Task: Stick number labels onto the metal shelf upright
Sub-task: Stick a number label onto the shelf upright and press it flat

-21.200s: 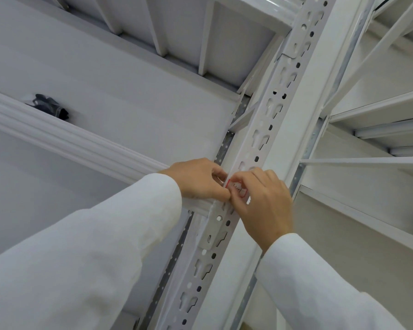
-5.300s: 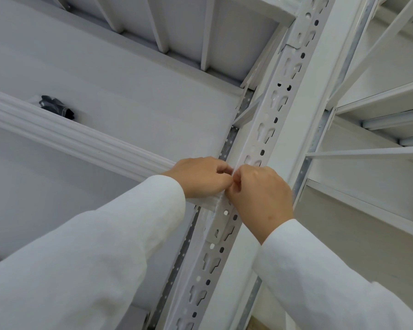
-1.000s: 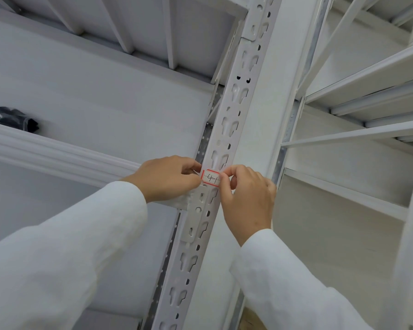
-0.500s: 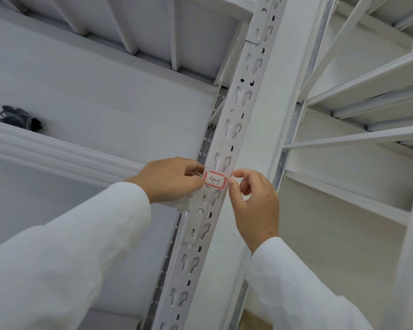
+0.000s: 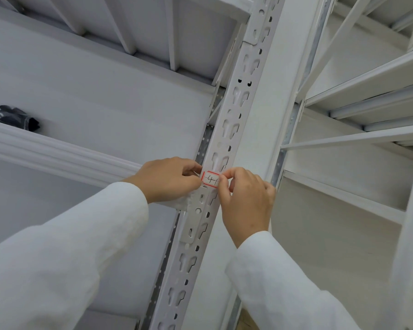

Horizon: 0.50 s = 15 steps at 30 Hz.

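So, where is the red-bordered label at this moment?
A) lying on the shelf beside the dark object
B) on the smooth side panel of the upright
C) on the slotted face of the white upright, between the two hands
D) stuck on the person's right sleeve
C: the label lies on the slotted face of the upright, with the left hand at its left edge and the right hand at its right edge.

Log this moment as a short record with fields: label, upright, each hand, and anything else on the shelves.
label: red-bordered label with handwritten 4-1, lying across the upright's perforated face
upright: white metal shelf upright, running diagonally through the view, keyhole slots along it
left hand: left hand fingers curled at the label's left end
right hand: right hand thumb and forefinger pinching the label's right end
other: dark gloves on the left shelf
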Tool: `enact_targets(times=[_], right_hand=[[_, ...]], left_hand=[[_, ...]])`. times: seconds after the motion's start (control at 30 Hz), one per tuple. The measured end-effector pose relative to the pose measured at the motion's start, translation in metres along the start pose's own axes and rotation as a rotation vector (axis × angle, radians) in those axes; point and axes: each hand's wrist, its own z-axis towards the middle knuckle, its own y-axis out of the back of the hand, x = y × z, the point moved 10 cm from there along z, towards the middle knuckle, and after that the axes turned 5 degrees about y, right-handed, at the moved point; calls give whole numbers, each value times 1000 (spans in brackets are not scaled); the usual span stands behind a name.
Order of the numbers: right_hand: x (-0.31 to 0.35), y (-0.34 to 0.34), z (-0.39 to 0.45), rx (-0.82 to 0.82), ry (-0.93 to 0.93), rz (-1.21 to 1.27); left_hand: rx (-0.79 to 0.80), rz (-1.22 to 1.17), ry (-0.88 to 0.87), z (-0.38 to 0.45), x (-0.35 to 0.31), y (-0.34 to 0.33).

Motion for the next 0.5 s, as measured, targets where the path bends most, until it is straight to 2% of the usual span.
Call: enact_targets(times=[0.17,0.27,0.4,0.5], right_hand=[[3,-5,1,49,-13,-31],[1,-3,-2,8,2,129],[-17,7,-8,-115,-74,384],[-27,4,-10,-95,-130,470]], left_hand=[[12,-4,4,-1,0,0],[1,-5,2,-1,0,0],[10,-1,2,-1,1,-1],[22,3,1,-1,1,-2]])
